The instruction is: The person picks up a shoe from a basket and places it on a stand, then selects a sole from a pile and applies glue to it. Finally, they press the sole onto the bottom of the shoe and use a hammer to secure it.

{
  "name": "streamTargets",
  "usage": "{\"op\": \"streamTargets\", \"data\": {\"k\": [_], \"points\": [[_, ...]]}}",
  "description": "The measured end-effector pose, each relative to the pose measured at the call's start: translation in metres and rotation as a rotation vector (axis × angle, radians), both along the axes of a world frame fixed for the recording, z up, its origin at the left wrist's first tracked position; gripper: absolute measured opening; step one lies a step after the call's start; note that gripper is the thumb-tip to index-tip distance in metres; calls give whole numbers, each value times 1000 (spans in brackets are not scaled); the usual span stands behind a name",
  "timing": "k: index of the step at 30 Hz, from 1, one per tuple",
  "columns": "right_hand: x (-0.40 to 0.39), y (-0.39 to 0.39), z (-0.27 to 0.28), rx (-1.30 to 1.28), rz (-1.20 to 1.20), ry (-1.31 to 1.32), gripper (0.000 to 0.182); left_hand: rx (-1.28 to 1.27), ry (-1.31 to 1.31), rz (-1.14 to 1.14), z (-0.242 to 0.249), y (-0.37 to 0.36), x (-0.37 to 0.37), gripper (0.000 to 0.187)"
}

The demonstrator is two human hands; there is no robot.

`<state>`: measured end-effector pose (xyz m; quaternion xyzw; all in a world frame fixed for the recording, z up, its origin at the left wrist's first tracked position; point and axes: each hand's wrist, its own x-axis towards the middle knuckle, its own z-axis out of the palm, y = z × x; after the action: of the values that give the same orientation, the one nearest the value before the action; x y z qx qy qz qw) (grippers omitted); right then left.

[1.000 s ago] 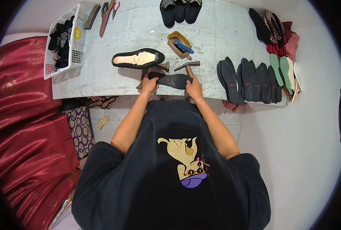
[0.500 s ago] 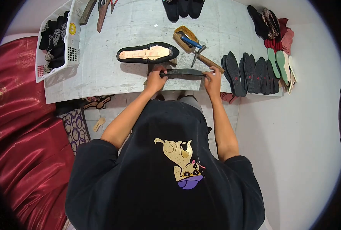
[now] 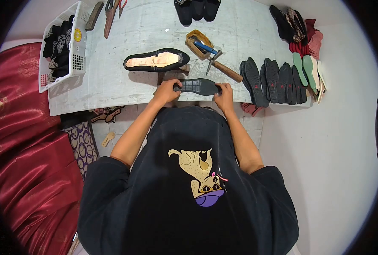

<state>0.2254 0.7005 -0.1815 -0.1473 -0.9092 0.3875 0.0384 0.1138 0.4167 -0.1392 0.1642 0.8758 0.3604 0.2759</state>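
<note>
A black shoe sole (image 3: 199, 86) is held level between my two hands near the table's front edge, its gridded face turned up. My left hand (image 3: 167, 91) grips its left end, and my right hand (image 3: 224, 96) pinches the right end. Just beyond it, a black shoe upper (image 3: 156, 60) rests bottom up on a stand that is mostly hidden, showing a pale insole board. Right of the upper lies a hammer (image 3: 227, 71) with a wooden handle. A blue-handled tool (image 3: 203, 44) leans in a yellowish, stained tray (image 3: 193, 52).
Several black soles (image 3: 252, 80) stand in a row at the right, beside green and white insoles (image 3: 311, 73). A white basket (image 3: 78, 46) of black footwear stands at the left. Pliers (image 3: 110, 19) and black shoes (image 3: 197, 10) lie at the back.
The sole has turned from edge-on to showing its gridded face. Both hands have come slightly closer to my body. The whole view has shifted a little.
</note>
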Motion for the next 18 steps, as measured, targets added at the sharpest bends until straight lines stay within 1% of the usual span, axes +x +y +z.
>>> {"op": "streamTargets", "data": {"k": [1, 3, 4, 6, 7, 8, 9, 10, 11, 12, 13, 14, 15, 16, 17, 18], "points": [[-1, 3, 0, 3, 2, 1, 47, 3, 1, 2, -1, -1, -1, 33], [-7, 6, 5, 21, 17, 19, 45, 49, -15, -71, 1, 1, -2, 33], [-14, 6, 10, 22, 26, 21, 45, 26, 0, -112, 7, 2, -1, 33], [-36, 4, 27, 145, 142, 252, 43, 16, -26, -116, 6, 11, -6, 32], [-53, 0, 44, 146, 149, 259, 43, 7, -52, -130, 4, 16, -11, 32], [-73, -5, 61, -32, 78, 205, 43, 8, -43, -123, 3, 23, -17, 32], [-91, -8, 70, -213, 8, 147, 42, 108, -82, -133, 1, 32, -22, 33], [-107, -9, 69, -215, 15, 153, 42, 206, -123, -144, 5, 41, -26, 34], [-123, -11, 67, -190, -44, 141, 43, 203, -118, -139, 8, 51, -29, 34], [-138, -10, 64, -165, -106, 128, 44, 223, -11, -149, 21, 64, -32, 39], [-151, -6, 52, -169, -104, 131, 44, 243, 95, -162, 29, 76, -34, 44], [-162, 1, 34, -100, 5, 153, 44, 241, 101, -161, 24, 87, -37, 44], [-171, 4, 25, -29, 112, 178, 43, 251, 236, -164, 13, 96, -43, 52], [-174, 3, 34, -63, 139, 243, 40, 263, 373, -166, 1, 102, -48, 60], [-180, 0, 44, -60, 144, 253, 40, 264, 384, -162, -10, 105, -54, 60], [-185, -2, 51, -142, 169, 263, 38, 207, 434, -158, -22, 107, -57, 66]]}}
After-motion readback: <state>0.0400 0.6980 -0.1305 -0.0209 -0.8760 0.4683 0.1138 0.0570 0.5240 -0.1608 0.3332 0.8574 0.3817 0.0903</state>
